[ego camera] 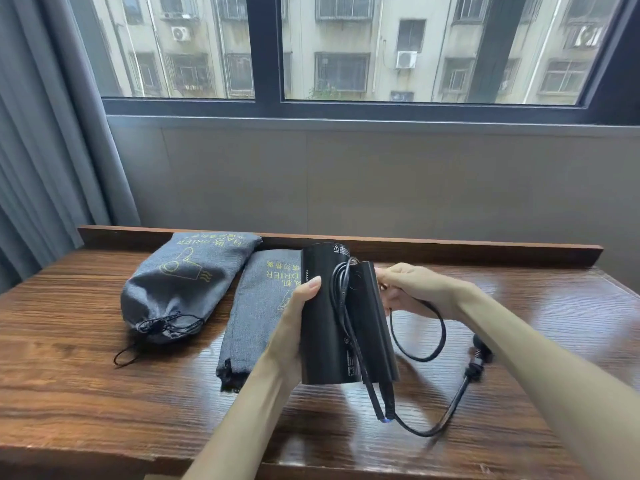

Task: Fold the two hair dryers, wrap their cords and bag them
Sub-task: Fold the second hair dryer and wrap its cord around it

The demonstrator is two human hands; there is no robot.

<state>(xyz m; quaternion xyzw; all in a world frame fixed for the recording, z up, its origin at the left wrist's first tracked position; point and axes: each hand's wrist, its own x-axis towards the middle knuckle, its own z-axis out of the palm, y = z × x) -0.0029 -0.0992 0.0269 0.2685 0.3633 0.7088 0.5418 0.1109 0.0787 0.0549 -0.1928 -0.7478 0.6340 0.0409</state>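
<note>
Grey fabric on 2 drawstring bags carries yellow print: the stuffed, cinched bag [180, 282] at left reads "HAIR DRIER" upside down, the flat bag [256, 306] beside it shows "DRIER" w/ its lower print hidden behind the left hand [292, 336]. That hand's grip curls round the black folded hair dryer [332, 320] held above the wooden worktop [104, 393], small white label text too fine to read. The right hand [412, 292] pinches the cord [420, 336] by the dryer, fingertips partly hidden; plug [479, 358] blurred.

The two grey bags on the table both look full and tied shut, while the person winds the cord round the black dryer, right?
Not quite. The head view shows only the left bag full and tied; the other bag lies flat and empty. The cord part is right.
</note>
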